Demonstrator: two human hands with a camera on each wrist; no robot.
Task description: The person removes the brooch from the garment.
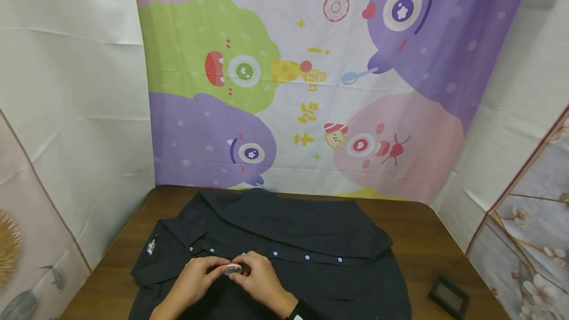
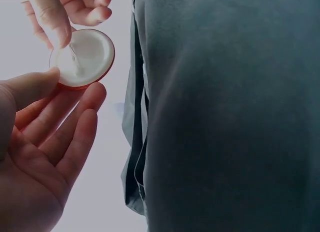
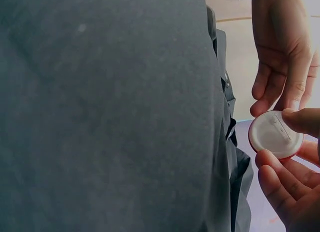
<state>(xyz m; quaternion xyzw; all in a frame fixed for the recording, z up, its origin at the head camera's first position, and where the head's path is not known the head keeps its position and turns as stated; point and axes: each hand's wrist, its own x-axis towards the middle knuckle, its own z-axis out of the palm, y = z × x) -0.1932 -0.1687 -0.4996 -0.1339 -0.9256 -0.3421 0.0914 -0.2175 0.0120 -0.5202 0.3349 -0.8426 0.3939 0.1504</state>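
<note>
Both hands hold a round pin-back badge point(image 1: 233, 269) over a black buttoned shirt point(image 1: 320, 285). Its white back and red edge show in the left wrist view, where the thin pin point(image 2: 74, 55) crosses the back. My left hand point(image 1: 195, 278) pinches the badge's rim between thumb and fingers. From the other side my right hand point(image 1: 263, 276) grips it too, with a fingertip at one end of the pin. In the right wrist view the badge point(image 3: 267, 134) sits between the fingertips of both hands, its back showing.
The shirt lies spread on a brown wooden table point(image 1: 422, 241), a row of pale buttons point(image 1: 307, 258) across it and a white print point(image 1: 151, 246) at its left. A small black frame-like box point(image 1: 449, 298) lies at the right. Behind the table hangs a cartoon cloth point(image 1: 289, 162).
</note>
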